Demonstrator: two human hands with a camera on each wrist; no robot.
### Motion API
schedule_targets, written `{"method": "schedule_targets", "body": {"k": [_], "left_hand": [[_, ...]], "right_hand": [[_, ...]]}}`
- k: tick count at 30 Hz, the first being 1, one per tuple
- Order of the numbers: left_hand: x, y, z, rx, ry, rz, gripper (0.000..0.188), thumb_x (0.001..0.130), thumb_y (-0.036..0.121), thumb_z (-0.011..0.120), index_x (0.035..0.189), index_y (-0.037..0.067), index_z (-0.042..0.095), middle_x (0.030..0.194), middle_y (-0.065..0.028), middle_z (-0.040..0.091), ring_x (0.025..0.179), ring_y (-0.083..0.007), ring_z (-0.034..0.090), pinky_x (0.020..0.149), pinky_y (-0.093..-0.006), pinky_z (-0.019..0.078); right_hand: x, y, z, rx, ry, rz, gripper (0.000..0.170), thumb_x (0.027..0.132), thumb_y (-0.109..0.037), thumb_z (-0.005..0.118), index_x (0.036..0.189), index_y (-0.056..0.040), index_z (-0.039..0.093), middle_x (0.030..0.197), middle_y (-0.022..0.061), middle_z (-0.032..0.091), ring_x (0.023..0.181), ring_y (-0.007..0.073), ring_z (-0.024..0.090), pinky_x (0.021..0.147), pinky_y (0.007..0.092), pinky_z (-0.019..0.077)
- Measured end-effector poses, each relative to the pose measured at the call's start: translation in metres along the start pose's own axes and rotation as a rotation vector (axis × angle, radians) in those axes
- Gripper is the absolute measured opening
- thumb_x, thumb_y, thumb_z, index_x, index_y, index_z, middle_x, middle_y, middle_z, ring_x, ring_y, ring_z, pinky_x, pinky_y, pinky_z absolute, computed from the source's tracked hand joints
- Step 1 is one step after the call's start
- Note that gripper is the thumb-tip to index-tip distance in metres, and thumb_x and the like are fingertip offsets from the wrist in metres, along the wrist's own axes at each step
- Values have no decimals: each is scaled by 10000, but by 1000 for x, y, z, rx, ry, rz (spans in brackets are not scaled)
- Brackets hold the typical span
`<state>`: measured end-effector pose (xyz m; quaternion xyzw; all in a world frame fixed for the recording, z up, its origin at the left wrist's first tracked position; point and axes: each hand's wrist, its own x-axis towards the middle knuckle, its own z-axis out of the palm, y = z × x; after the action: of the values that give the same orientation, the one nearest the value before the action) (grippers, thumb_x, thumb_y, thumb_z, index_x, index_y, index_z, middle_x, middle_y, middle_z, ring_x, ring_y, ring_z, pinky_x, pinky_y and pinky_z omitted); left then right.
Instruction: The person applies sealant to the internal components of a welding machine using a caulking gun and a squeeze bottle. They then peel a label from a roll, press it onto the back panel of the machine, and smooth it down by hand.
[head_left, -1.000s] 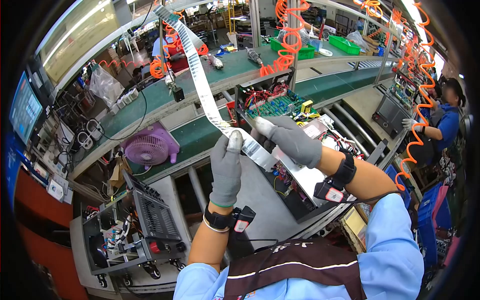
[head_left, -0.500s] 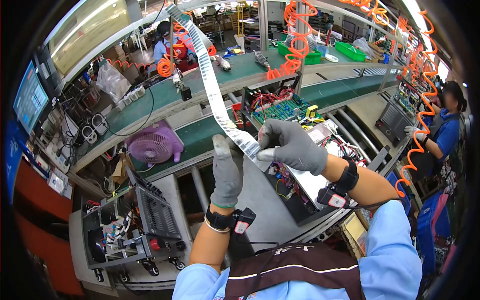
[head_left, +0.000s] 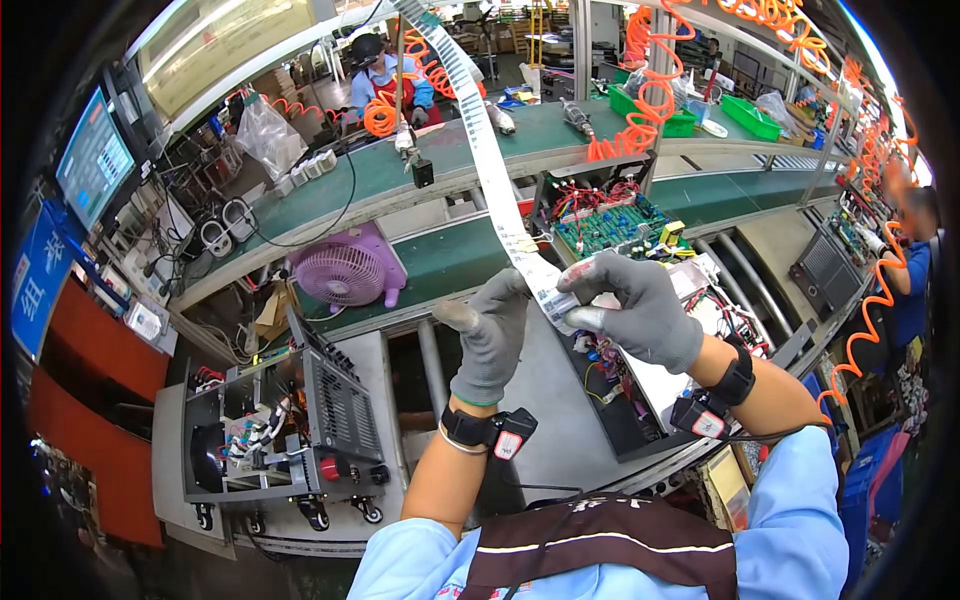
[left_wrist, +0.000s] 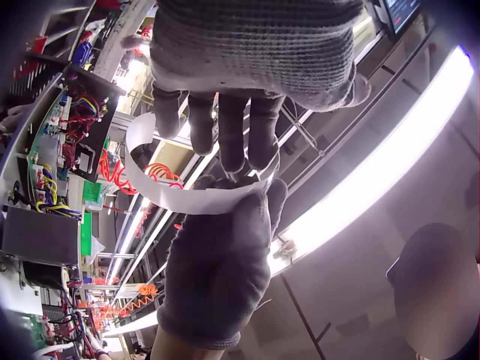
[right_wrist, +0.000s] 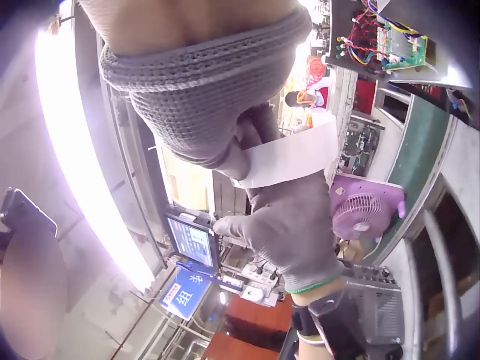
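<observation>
A long white label strip (head_left: 490, 170) with dark printed marks rises from the hands toward the upper left. My gloved right hand (head_left: 640, 315) pinches its lower end between thumb and fingers. My gloved left hand (head_left: 492, 340) is beside the strip, thumb apart and fingers extended near its back edge; contact is unclear. In the left wrist view, the left hand (left_wrist: 255, 56) has spread fingers by the curved strip (left_wrist: 187, 201), which the right hand (left_wrist: 217, 274) holds. The right wrist view shows the strip (right_wrist: 292, 157) between the right hand (right_wrist: 199, 109) and left hand (right_wrist: 289, 229).
An open chassis with a green circuit board (head_left: 615, 225) stands beyond the right hand. Another metal chassis (head_left: 345, 405) with casters sits left, below a purple fan (head_left: 345, 272). Orange coiled hoses (head_left: 660, 90) hang above the green bench (head_left: 540, 140). People work farther back and at right.
My left thumb has come off the strip and spread away. The right hand has moved to the strip's lower end and pinches it. The head view has shifted, moving the surroundings rightward in the picture.
</observation>
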<state>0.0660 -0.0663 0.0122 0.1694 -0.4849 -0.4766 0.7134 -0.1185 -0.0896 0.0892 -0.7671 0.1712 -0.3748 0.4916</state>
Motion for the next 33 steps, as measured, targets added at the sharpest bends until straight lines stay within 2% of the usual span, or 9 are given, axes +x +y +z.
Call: {"method": "schedule_targets", "body": {"k": [2, 5, 8, 12, 14, 16, 24, 29, 33], "left_hand": [[0, 2, -2, -27, 29, -47, 1043, 691, 873, 217, 1037, -33, 601, 1070, -109, 613, 1049, -210, 525, 993, -355, 328], [3, -4, -9, -31, 53, -80, 1011, 713, 855, 250, 1039, -36, 600, 1066, -130, 625, 1044, -226, 543, 984, -360, 346], [3, -2, 5, 90, 139, -92, 944, 786, 804, 227, 1033, -30, 594, 1046, -113, 625, 995, -209, 564, 941, -333, 391], [2, 7, 19, 292, 107, -47, 622, 912, 561, 383, 997, -21, 584, 959, -62, 599, 904, -133, 531, 837, -276, 409], [1, 10, 21, 395, 100, -42, 472, 941, 442, 458, 950, -11, 588, 894, -28, 580, 844, -92, 500, 784, -257, 406], [0, 9, 21, 424, 112, -53, 355, 929, 338, 508, 946, -9, 580, 854, -10, 556, 788, -74, 463, 716, -240, 394], [1, 16, 28, 427, 118, -31, 376, 929, 340, 528, 981, -31, 570, 882, -25, 565, 816, -75, 493, 723, -225, 401], [-1, 16, 30, 414, 133, -32, 344, 934, 310, 526, 967, -30, 566, 856, -13, 544, 797, -67, 479, 710, -216, 398], [-6, 12, 34, 433, 152, -36, 324, 946, 271, 512, 988, -45, 569, 877, -21, 567, 817, -69, 486, 730, -220, 410]], "right_hand": [[-1, 6, 1, 59, 20, 31, 295, 784, 26, 664, 1068, -4, 589, 997, 67, 658, 916, 80, 605, 814, 239, 489], [-1, 4, 1, -1, 22, 89, 249, 784, 21, 663, 1027, 1, 611, 961, 79, 674, 843, 101, 641, 632, 228, 534], [-1, 4, 2, -6, 29, 80, 236, 794, 8, 660, 1026, 1, 614, 933, 83, 682, 809, 89, 641, 574, 217, 531], [-2, 6, 2, 46, 37, 98, 233, 798, -5, 665, 1026, 0, 614, 931, 85, 681, 799, 86, 638, 584, 218, 530], [-3, 4, 1, 57, 47, 139, 220, 784, -31, 686, 996, -3, 634, 910, 69, 688, 840, 62, 616, 767, 233, 511], [-4, 4, 2, 67, 50, 132, 212, 785, -26, 681, 990, 2, 635, 908, 69, 687, 843, 61, 613, 770, 231, 509], [0, 5, -4, -42, 7, -73, 167, 780, -22, 672, 944, 7, 650, 898, 52, 687, 826, 58, 616, 755, 234, 505], [3, -1, -11, -390, -76, -365, 151, 760, -37, 668, 909, -27, 646, 807, 99, 654, 737, 209, 653, 686, 288, 507], [0, -5, -11, -455, -116, -340, 120, 739, -42, 650, 857, -34, 626, 774, 113, 623, 702, 263, 630, 649, 328, 497]]}}
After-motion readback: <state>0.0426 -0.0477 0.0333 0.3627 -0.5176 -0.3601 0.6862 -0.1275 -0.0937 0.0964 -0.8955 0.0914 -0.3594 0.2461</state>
